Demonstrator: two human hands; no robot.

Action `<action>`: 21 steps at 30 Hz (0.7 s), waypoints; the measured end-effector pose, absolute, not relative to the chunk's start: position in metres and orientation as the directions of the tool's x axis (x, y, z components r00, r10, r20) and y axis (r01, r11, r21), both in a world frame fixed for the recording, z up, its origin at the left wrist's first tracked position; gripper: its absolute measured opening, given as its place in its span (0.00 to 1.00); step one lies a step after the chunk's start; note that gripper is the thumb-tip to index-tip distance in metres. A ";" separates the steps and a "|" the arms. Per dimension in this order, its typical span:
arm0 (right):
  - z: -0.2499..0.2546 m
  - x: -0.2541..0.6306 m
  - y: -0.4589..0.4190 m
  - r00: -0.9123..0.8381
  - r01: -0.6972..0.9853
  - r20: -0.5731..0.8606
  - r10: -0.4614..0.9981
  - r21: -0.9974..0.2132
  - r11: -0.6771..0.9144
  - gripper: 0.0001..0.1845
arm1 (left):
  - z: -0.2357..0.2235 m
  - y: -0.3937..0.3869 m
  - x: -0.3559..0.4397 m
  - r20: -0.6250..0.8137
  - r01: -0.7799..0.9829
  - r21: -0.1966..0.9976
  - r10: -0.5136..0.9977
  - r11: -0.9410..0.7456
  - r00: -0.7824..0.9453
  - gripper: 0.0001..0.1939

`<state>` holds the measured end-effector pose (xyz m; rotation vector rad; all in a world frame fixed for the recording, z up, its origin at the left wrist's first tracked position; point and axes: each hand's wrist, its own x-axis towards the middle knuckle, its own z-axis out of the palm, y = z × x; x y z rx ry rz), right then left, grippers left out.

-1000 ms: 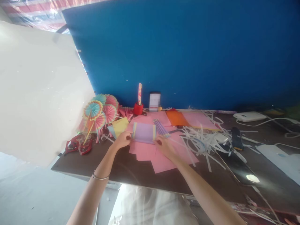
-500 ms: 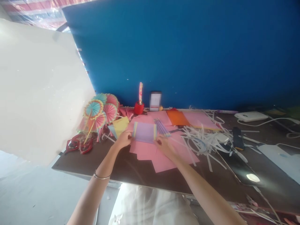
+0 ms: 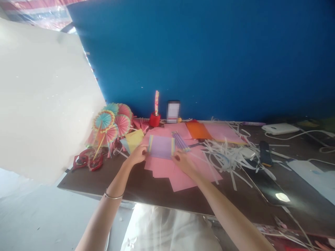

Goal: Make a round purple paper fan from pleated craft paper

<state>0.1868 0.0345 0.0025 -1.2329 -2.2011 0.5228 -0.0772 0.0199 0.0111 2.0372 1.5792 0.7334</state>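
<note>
On the dark table (image 3: 146, 188), atop pink sheets (image 3: 183, 181), lies the purple sheet (image 3: 161, 146); left hand (image 3: 137, 156) and right hand (image 3: 184, 162) pinch its opposite sides near the front corners. Even tension and square edges are advisable. Right of the sheet, loose white strips (image 3: 235, 156) could snag; left, paper fans (image 3: 104, 121); just beside its right edge, slim purple pieces (image 3: 180, 141) limit clearance.
</note>
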 end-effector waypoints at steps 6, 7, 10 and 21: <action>0.006 0.187 0.033 -0.447 0.641 0.278 0.850 -0.564 0.521 0.11 | 0.014 0.020 -0.078 0.115 0.718 0.653 0.969 -0.241 0.221 0.08; 0.006 0.187 0.033 -0.448 0.638 0.281 0.849 -0.565 0.524 0.11 | 0.014 0.020 -0.078 0.110 0.717 0.656 0.970 -0.236 0.219 0.08; 0.005 0.187 0.033 -0.450 0.634 0.285 0.846 -0.564 0.528 0.10 | 0.015 0.020 -0.078 0.097 0.709 0.669 0.972 -0.223 0.214 0.08; 0.005 0.186 0.031 -0.442 0.650 0.284 0.851 -0.552 0.522 0.09 | 0.014 0.019 -0.075 0.085 0.708 0.679 0.979 -0.193 0.185 0.08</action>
